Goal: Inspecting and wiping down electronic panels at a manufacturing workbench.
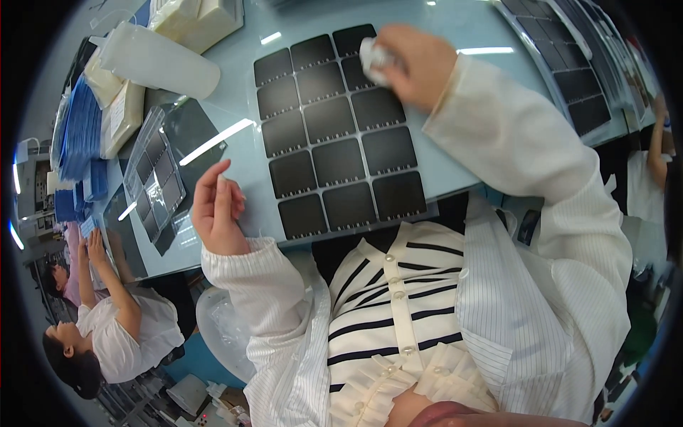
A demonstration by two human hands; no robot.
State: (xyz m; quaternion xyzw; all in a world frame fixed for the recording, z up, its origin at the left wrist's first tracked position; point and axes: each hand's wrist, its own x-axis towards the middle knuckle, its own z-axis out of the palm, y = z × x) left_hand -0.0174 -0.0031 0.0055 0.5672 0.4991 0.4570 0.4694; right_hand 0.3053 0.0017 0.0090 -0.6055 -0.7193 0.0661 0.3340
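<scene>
A sheet of dark square panels [334,142] in a grid lies on the pale blue table [455,35] in front of me. My right hand [413,64] is closed on a small white wad of cloth [373,55] and presses it onto the far right panels of the sheet. My left hand [217,206] rests at the table's near edge, left of the sheet, fingers loosely curled and holding nothing. Both of my arms wear white pinstriped sleeves.
A second panel sheet in a clear sleeve [155,178] lies at the left. Behind it stand a white roll [160,60], white packets [199,18] and blue stacks [78,132]. More dark sheets [576,71] lie at the right. Other people work at the lower left [114,327] and far right [654,156].
</scene>
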